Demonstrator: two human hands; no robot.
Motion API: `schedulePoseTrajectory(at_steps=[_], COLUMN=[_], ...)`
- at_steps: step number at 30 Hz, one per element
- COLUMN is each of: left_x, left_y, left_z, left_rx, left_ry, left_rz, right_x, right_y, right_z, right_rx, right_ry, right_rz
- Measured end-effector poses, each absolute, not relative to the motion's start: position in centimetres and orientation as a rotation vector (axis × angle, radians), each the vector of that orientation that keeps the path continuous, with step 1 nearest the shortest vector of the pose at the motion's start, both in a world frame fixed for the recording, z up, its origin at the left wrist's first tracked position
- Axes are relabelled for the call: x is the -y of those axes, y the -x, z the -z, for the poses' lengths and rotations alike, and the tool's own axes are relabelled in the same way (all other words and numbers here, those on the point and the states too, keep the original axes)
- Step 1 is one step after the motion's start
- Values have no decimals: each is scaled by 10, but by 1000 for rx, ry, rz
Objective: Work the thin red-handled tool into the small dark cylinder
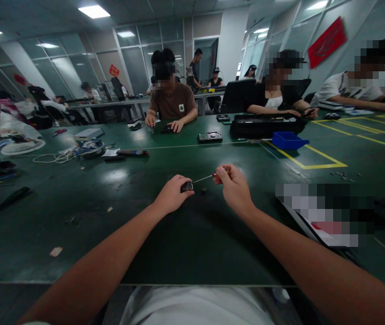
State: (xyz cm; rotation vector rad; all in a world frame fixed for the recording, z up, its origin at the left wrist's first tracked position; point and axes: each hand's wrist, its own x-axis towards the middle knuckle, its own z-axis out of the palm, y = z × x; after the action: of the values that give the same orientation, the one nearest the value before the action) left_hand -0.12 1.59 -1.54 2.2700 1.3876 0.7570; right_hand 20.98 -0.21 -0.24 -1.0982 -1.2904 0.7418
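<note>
Above the middle of the green table point(111, 239), my left hand point(171, 195) is closed round a small dark cylindrical part point(187, 186). Its ring-like open end faces right, toward the other hand. My right hand point(235, 187) grips a screwdriver point(214, 174) by its reddish handle. The thin metal shaft points left, and its tip is at or just short of the part's end; I cannot tell whether they touch. A tiny dark piece point(203, 190) lies on the table between my hands.
A blue tray point(289, 141) and a black casing point(263, 126) stand beyond my right hand. Papers point(334, 234) lie at the right, a bundle of cables point(89, 149) and a dark long-handled tool point(10, 198) at the left. Across the table a person point(174, 99) works with small parts.
</note>
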Motion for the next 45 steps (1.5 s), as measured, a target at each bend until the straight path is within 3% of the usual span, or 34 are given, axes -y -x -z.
schedulePoseTrajectory(at_steps=[13, 29, 34, 45], left_x=[-26, -36, -39, -39], left_y=[-19, -51, -38, 49], left_z=[10, 7, 4, -20], left_rx=[-1394, -1387, -1348, -1381], left_ry=[-2217, -2586, -2441, -1505], left_rz=[-578, -202, -321, -883], right_x=[-12, -23, -20, -15], right_y=[-218, -220, -220, -218], right_z=[1, 10, 8, 10], right_rx=[1087, 999, 1022, 1095], right_ry=[1076, 1088, 1071, 1073], right_rz=[-740, -718, -721, -780])
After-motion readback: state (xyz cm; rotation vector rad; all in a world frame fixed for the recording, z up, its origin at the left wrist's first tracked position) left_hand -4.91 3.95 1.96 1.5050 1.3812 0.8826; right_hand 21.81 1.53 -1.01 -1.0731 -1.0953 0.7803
